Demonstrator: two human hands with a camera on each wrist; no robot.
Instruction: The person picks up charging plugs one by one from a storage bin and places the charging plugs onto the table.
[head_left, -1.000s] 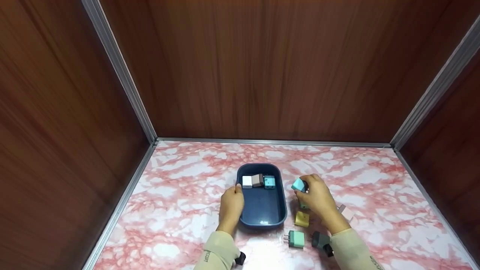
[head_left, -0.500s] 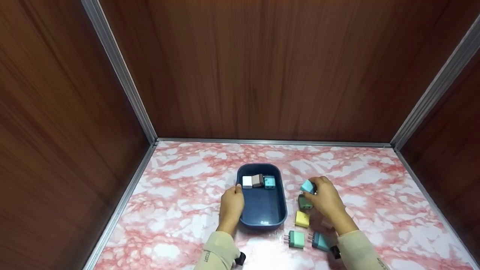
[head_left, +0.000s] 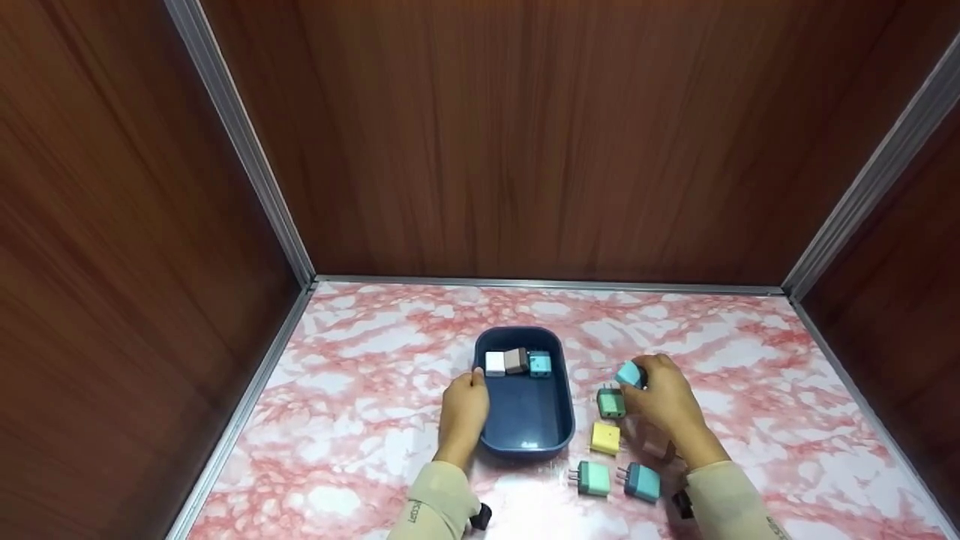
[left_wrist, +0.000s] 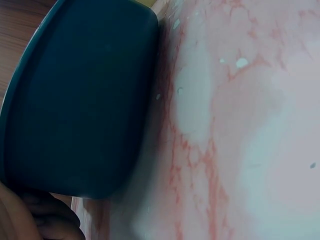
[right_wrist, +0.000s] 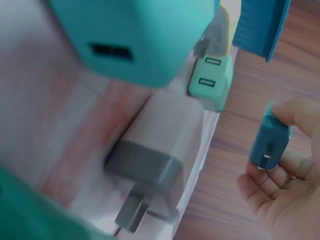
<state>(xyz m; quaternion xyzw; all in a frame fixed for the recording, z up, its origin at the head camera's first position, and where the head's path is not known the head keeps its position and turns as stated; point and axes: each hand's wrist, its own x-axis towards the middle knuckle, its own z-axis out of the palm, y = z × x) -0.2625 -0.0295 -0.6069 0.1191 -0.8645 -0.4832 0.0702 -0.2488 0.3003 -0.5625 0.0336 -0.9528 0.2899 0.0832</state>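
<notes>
My left hand (head_left: 463, 409) grips the left rim of a dark blue plastic tray (head_left: 526, 453), with the thumb over the edge. Inside the tray, a white charger (head_left: 494, 364), a taupe charger (head_left: 515, 361) and a turquoise charger (head_left: 540, 364) sit in a row near the far end. To the right of the tray, my right hand (head_left: 666, 401) pinches another turquoise charger (head_left: 628, 374) between thumb and fingers. Its metal prongs show in the right wrist view, where the charger (right_wrist: 270, 142) looks two-toned blue. A green charger (head_left: 611, 403) lies just beside these fingers.
A yellow charger (head_left: 605, 438), a mint charger (head_left: 593, 478) and a teal charger (head_left: 642, 481) lie right of the tray. A pinkish charger (right_wrist: 162, 125) lies beneath the right forearm. Wood-look panels (head_left: 540, 142) enclose the marbled tabletop (head_left: 360, 420).
My right hand has shifted rightward, away from the tray, with the turquoise charger still pinched. The green and teal chargers are now less covered. My left hand and the tray stay put.
</notes>
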